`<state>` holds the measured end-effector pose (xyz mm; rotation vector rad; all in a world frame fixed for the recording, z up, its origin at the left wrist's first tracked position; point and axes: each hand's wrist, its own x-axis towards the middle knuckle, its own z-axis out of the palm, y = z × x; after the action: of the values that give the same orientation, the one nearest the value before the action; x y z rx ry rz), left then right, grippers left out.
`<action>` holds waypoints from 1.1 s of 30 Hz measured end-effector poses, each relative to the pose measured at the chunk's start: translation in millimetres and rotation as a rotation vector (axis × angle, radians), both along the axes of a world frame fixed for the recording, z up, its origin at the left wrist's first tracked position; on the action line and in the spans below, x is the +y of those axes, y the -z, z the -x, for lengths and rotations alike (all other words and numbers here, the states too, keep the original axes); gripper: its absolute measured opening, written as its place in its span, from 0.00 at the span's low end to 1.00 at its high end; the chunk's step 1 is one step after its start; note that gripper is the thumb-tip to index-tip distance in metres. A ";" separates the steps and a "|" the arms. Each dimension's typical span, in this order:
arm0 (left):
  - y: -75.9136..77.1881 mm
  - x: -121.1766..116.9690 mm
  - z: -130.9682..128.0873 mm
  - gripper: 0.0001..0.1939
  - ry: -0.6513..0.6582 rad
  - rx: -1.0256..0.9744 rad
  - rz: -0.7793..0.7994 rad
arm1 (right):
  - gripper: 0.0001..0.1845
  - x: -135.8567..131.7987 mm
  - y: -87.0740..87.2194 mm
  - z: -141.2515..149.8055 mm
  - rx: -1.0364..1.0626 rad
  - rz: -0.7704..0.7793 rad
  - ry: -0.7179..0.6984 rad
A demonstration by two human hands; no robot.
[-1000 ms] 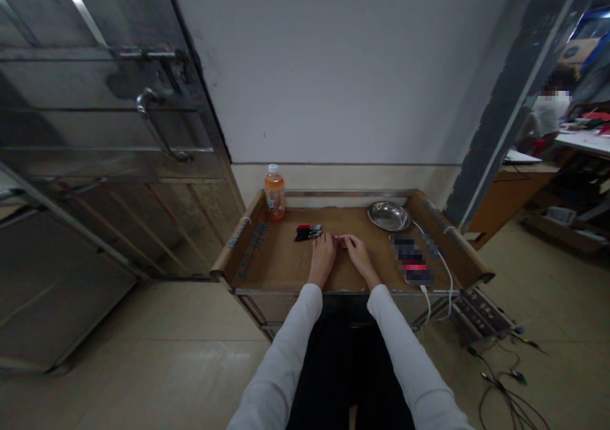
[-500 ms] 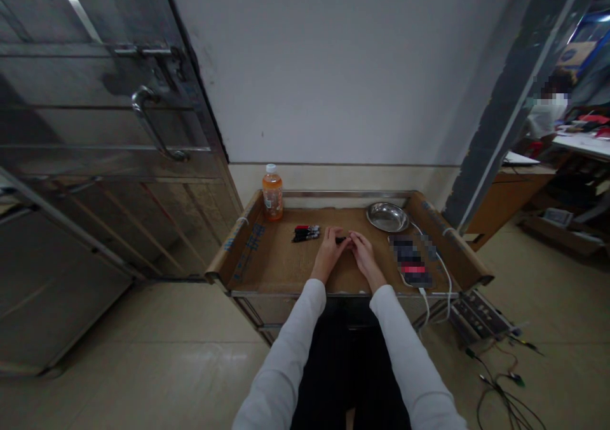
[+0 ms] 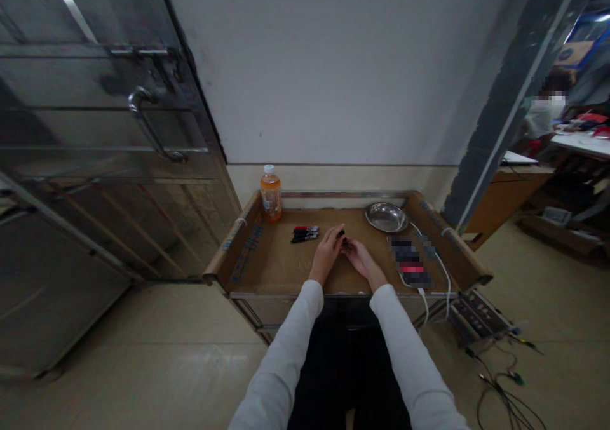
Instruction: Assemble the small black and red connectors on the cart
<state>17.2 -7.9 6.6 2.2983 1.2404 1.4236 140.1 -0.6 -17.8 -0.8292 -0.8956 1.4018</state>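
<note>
Close together above the middle of the cardboard-lined cart top (image 3: 276, 268), my two hands almost touch. My left hand (image 3: 328, 249) is closed, its fingers pinching a short black pen-like piece (image 3: 340, 233). In the curled fingers of my right hand (image 3: 361, 256) lies another dark bit (image 3: 347, 244), also pen-like. Whether the two join as one pen is too small to tell. Just left of my left hand, several pens (image 3: 305, 234) lie side by side, one with red and the others black.
An orange drink bottle (image 3: 271, 195) stands at the back left corner. At the right are a round metal dish (image 3: 386, 217) and a phone (image 3: 410, 265) with a white cable (image 3: 448, 277). Raised cardboard edges flank the top. A person (image 3: 543, 109) sits far right.
My left hand has tipped up, lifting its black piece from level to upright. The right hand has turned and dropped slightly, so the dark bit in its fingers now shows.
</note>
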 end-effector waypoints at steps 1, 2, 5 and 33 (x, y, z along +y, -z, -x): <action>-0.1 0.0 0.2 0.16 -0.015 -0.023 0.004 | 0.09 0.0 -0.5 0.1 0.023 0.025 -0.009; 0.1 0.3 0.5 0.15 -0.029 -0.047 -0.001 | 0.08 0.0 -1.0 0.1 0.052 0.049 -0.016; 1.9 2.1 1.8 0.13 -0.080 -0.128 -0.055 | 0.10 -0.1 -2.0 -0.3 0.117 0.046 0.001; 13.8 9.9 8.6 0.09 -0.356 0.181 0.201 | 0.10 4.0 10.9 8.5 -0.578 -0.278 0.309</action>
<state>8.6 2.0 -7.2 2.1860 1.8299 1.1335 131.6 3.4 -28.7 -1.1231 -1.3016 0.7496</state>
